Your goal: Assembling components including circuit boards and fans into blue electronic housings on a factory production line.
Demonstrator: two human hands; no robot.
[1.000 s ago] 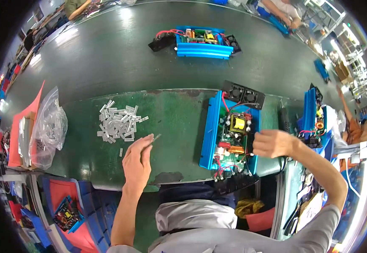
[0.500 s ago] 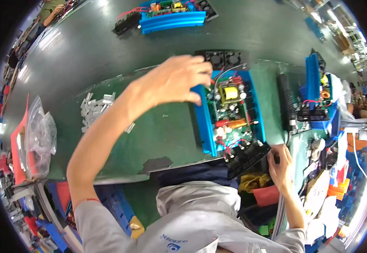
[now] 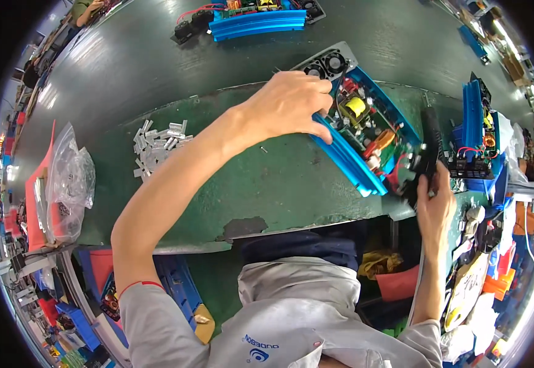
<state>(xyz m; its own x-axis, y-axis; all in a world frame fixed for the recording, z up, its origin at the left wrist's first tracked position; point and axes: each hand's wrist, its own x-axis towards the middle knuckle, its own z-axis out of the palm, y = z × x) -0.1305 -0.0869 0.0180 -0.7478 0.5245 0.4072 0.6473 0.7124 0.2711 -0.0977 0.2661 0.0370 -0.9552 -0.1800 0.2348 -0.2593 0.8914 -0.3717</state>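
An open blue metal case [image 3: 346, 162] with a circuit board [image 3: 371, 126] inside lies at an angle on the green work surface. My left hand [image 3: 294, 104] grips the left wall near its far end, thumb outside, fingers curled over the edge. Beside those fingers, a grey end plate with two black fans [image 3: 323, 64] stands at the far end. At the near right end my right hand [image 3: 437, 199] is closed on a black end panel [image 3: 415, 181], smeared by motion, with red wires running to the board. A black electric screwdriver [image 3: 431, 126] lies just beyond the right hand.
Small silvery metal pieces [image 3: 156, 144] are heaped to the left, near a clear plastic bag [image 3: 70, 184]. Another blue unit [image 3: 257, 24] lies at the far side, and one more [image 3: 472, 116] stands at the right. The table's front edge [image 3: 291, 232] is chipped.
The case has turned, its near end swinging to the right and away from me. My left hand has taken hold of its wall. My right hand has moved up and right with the black panel.
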